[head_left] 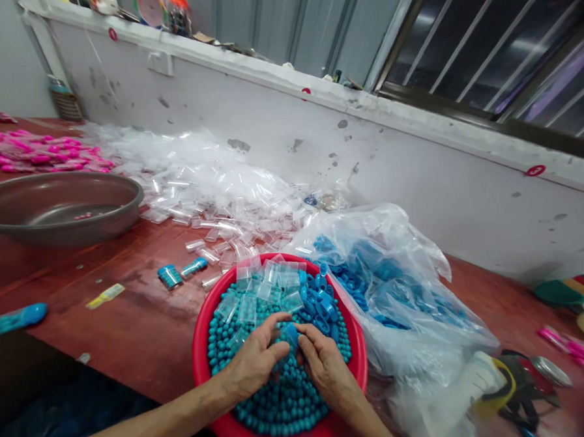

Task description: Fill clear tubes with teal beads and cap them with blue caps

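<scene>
Against a scuffed white wall, a red-brown worktop [134,327] carries a red basin [201,364] heaped with teal beads [282,400] and small clear bags [263,289]. Over the basin, the left hand [255,360] and right hand [326,370] meet, fingers [277,355] pinched together on a small blue piece [292,334]. Working low above the beads looks wise, so strays drop back in.
</scene>
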`<state>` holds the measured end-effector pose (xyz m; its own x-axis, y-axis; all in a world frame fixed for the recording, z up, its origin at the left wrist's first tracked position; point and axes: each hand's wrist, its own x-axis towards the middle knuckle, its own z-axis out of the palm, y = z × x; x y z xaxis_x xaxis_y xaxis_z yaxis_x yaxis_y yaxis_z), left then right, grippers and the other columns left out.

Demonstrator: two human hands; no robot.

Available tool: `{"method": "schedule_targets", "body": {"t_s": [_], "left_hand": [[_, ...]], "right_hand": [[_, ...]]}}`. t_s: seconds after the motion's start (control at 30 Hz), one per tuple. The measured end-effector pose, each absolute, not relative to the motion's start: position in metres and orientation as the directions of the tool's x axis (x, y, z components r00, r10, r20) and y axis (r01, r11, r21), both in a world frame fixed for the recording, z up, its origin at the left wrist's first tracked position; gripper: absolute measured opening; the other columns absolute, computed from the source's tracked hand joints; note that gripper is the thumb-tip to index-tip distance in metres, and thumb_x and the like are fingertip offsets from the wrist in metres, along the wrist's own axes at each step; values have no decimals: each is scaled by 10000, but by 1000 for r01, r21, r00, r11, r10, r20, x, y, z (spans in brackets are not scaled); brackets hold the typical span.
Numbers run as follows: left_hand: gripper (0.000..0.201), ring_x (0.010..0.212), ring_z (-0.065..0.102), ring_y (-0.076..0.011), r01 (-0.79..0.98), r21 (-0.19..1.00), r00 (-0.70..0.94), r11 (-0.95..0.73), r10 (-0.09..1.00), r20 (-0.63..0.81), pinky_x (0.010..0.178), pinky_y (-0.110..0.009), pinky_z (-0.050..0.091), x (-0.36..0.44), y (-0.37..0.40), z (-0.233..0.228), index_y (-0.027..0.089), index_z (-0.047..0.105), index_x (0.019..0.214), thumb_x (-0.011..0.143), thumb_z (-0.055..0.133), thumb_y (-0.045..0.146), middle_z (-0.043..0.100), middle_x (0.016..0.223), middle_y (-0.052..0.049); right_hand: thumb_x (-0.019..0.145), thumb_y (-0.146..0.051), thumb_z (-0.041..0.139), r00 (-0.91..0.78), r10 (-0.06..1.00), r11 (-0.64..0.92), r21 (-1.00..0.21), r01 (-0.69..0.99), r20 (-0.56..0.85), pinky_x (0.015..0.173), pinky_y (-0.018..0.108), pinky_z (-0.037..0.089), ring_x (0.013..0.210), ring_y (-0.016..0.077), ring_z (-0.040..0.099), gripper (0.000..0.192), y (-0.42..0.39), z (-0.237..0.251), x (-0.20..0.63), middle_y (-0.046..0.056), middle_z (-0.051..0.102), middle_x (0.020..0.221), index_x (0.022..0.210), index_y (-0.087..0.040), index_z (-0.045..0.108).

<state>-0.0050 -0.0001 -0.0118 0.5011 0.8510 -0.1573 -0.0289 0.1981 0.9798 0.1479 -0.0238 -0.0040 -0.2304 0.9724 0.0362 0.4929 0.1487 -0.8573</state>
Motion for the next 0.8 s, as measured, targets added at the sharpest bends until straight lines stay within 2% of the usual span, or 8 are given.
{"method": "schedule_targets", "body": {"t_s": [0.1, 0.2, 0.27, 0.37, 0.5, 0.57, 0.67, 0.8], "left_hand": [[337, 385, 356, -26, -19, 989, 467, 147, 876, -121, 353, -163, 327, -6, -3, -10, 184, 424, 1084, 753, 457, 232, 458, 683, 58], [240, 386, 318, -27, 0, 995, 454, 100, 886, -89, 352, -155, 290, -7, -3, -10, 189, 472, 998, 764, 454, 236, 408, 610, 76], [229, 375, 312, -27, -7, 993, 438, 114, 893, -99, 346, -155, 282, -7, -2, -11, 194, 468, 987, 765, 455, 248, 404, 597, 80], [262, 357, 363, -37, -32, 982, 421, 186, 894, -155, 324, -156, 284, -6, 2, -12, 210, 429, 1013, 766, 452, 294, 426, 603, 82], [288, 377, 456, -65, -31, 972, 473, 235, 860, -193, 311, -151, 293, -5, 4, -9, 225, 384, 1030, 773, 444, 339, 440, 608, 80], [263, 374, 422, -51, -23, 979, 498, 204, 851, -166, 325, -155, 330, -5, 2, -6, 219, 395, 997, 765, 458, 325, 422, 614, 83], [240, 383, 362, -38, -26, 982, 517, 186, 843, -146, 346, -164, 369, -5, -1, -5, 213, 399, 973, 765, 456, 317, 388, 613, 85], [325, 397, 367, -50, -4, 982, 488, 189, 858, -163, 349, -174, 357, -5, -2, -8, 218, 358, 1082, 783, 432, 320, 439, 659, 64]], "right_hand": [[904, -290, 301, -291, 942, 319, -731, 603, 170, 619, 256, 422, 654, 146, 541, 310, -26, -4, 147, 33, 571, 723, 1039, -174, 554], [897, -255, 297, -374, 909, 398, -659, 638, 187, 700, 290, 442, 773, 179, 575, 310, -30, -3, 146, 73, 611, 834, 1027, -169, 565], [882, -250, 336, -381, 911, 377, -686, 622, 156, 761, 313, 443, 860, 194, 572, 303, -31, -1, 146, 86, 616, 924, 1096, -175, 538], [818, -262, 460, -346, 936, 247, -829, 502, 69, 816, 336, 442, 947, 203, 552, 393, -26, 5, 152, 87, 566, 1099, 1205, -195, 464], [712, -286, 555, -252, 954, -113, -973, 204, -163, 489, 257, 489, 535, 103, 544, 384, -14, 7, 161, 24, 576, 889, 1081, -190, 510], [628, -268, 618, -179, 961, -198, -977, 83, -210, 399, 225, 463, 482, 84, 508, 448, -7, 6, 162, -15, 534, 807, 1048, -191, 485], [590, -253, 637, -75, 979, -184, -981, 62, -188, 360, 213, 452, 511, 104, 521, 434, -2, 6, 158, -31, 507, 757, 988, -189, 477], [738, -258, 519, -127, 990, -20, -951, 309, -62, 541, 276, 509, 619, 144, 564, 220, -11, 10, 148, 7, 573, 741, 936, -168, 552]]}}
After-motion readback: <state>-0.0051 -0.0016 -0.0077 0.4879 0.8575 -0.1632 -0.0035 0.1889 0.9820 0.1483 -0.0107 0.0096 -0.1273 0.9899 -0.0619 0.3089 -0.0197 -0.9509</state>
